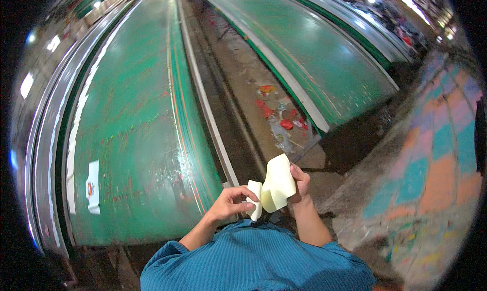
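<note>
My right hand [301, 182] holds a curled pale yellow sheet [279, 182] up in front of my chest, fingers behind its right edge. My left hand [231, 202] pinches a smaller white strip [256, 199] that hangs at the sheet's lower left, touching it. Both forearms rise from my blue ribbed shirt [253, 260] at the bottom of the view.
A long green table [137, 134] stretches away on my left, with a small white printed piece [93, 187] near its left edge. A second green table [309, 47] runs on the right. Between them lies a concrete aisle with red scraps [284, 118]. Painted coloured floor [436, 154] is at right.
</note>
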A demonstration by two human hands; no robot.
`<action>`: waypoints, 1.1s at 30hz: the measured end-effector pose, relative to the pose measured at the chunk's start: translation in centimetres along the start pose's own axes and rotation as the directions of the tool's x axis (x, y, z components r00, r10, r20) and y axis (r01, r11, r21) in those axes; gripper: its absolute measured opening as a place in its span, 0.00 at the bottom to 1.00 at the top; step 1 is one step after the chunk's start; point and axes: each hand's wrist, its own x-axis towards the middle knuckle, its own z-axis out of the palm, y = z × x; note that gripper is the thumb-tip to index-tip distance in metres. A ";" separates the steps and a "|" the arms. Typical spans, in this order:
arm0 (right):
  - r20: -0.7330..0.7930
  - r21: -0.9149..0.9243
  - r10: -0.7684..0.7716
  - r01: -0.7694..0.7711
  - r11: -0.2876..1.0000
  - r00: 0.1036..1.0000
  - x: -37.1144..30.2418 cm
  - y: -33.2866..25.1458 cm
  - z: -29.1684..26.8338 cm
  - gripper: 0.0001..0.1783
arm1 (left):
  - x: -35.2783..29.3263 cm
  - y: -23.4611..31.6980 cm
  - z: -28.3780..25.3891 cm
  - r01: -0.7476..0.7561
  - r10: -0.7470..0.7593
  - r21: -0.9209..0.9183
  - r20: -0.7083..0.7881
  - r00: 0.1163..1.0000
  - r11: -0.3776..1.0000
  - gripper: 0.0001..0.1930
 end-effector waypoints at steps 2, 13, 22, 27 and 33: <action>0.096 0.002 0.084 -0.084 0.996 0.992 2.7 -1.5 -0.5 0.18 | 1.7 -0.2 0.2 -0.013 0.011 -0.016 -0.089 0.996 1.000 0.10; 0.190 -0.037 0.398 -0.399 0.916 0.897 14.1 -10.3 -4.8 0.23 | 14.1 -0.4 4.4 -0.136 0.083 -0.060 -0.531 0.843 0.989 0.15; 0.313 -0.259 0.672 -0.620 0.740 0.671 20.7 -10.1 -4.0 0.24 | 15.6 -1.2 5.6 -0.366 0.224 -0.050 -0.711 0.667 0.929 0.15; 0.477 -0.315 0.795 -0.772 0.552 0.374 23.5 -5.3 -0.6 0.21 | 11.9 -1.2 7.3 -0.481 0.343 0.180 -0.898 0.276 0.858 0.19; 0.544 -0.513 0.824 -0.713 0.477 0.160 25.4 1.6 5.4 0.13 | 5.9 -1.6 9.9 -0.330 0.464 0.545 -0.835 -0.296 0.770 0.22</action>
